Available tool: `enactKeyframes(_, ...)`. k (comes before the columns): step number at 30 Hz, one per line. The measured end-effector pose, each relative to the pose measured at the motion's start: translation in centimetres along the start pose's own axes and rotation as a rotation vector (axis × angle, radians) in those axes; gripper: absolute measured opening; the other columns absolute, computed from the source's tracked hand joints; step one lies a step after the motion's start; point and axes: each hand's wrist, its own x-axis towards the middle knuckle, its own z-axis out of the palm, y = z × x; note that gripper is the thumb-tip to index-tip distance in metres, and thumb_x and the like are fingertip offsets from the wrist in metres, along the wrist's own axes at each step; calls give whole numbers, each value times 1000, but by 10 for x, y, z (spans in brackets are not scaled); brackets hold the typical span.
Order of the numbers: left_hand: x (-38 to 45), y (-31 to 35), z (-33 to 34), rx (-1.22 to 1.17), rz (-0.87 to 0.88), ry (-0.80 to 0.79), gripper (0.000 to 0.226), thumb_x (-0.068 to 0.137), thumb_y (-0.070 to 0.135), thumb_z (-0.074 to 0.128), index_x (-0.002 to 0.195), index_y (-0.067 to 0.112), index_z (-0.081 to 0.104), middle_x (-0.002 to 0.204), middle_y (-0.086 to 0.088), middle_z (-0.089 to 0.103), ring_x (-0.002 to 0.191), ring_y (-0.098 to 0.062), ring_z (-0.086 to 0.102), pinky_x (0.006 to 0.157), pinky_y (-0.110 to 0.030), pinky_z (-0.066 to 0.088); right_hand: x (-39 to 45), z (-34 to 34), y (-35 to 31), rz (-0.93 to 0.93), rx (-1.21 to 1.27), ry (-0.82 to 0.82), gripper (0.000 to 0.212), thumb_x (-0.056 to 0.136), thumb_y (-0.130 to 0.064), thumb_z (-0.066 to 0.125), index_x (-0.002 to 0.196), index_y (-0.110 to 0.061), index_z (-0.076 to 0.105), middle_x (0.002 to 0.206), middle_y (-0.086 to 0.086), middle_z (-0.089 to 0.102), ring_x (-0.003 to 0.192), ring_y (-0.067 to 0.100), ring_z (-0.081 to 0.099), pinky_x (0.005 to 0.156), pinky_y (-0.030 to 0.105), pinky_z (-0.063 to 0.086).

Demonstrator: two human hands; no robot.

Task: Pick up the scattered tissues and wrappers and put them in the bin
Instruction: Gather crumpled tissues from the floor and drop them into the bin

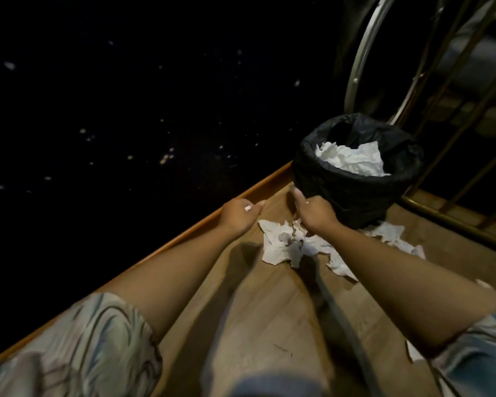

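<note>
Tissues (287,245) lie under the right hand (312,213); left hand (239,214) pinches a scrap (247,208).

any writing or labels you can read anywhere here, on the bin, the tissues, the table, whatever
None can be read.
The bin shows only its plain black liner, with no label in view.
The tissues on the table and those inside the bin are blank white paper.
The small white scrap at the left hand is too small to tell.
The patterned sleeves carry swirls, not letters.
</note>
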Motion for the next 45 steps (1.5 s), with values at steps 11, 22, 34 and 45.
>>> enactKeyframes(11, -14, -57, 115, 197, -32, -208, 35, 95, 4, 50, 127, 15, 59, 122, -5, 58, 98, -12, 56, 80, -22, 45, 19, 36, 118, 220, -138, -79, 23, 92, -2, 56, 100, -22, 65, 114, 6, 65, 94, 20, 60, 77, 25, 48)
enactKeyframes(22, -18, -97, 166, 418, 164, -264, 51, 92, 45, 55, 140, 31, 46, 134, 0, 53, 116, -19, 52, 95, -34, 48, 13, 75, 162, 50, -246, 46, 54, 95, -28, 58, 145, -25, 38, 149, 3, 42, 132, 23, 46, 104, 32, 40)
enactKeyframes(34, -30, -95, 130, 23, -86, 0, 13, 87, 28, 69, 76, 23, 69, 89, 3, 59, 81, -13, 54, 64, -16, 38, -5, 41, 159, 37, 17, 100, 51, 88, -62, 51, 86, -15, 72, 97, -10, 62, 83, 6, 58, 77, 23, 39)
enactKeyframes(45, -10, 48, 86, -731, -323, 47, 32, 81, 34, 78, 103, 18, 62, 93, -6, 70, 81, -19, 68, 73, -36, 60, -6, -40, 39, -303, 328, 216, 37, 69, -24, 87, 85, -19, 55, 75, -10, 56, 64, -5, 54, 56, 10, 41)
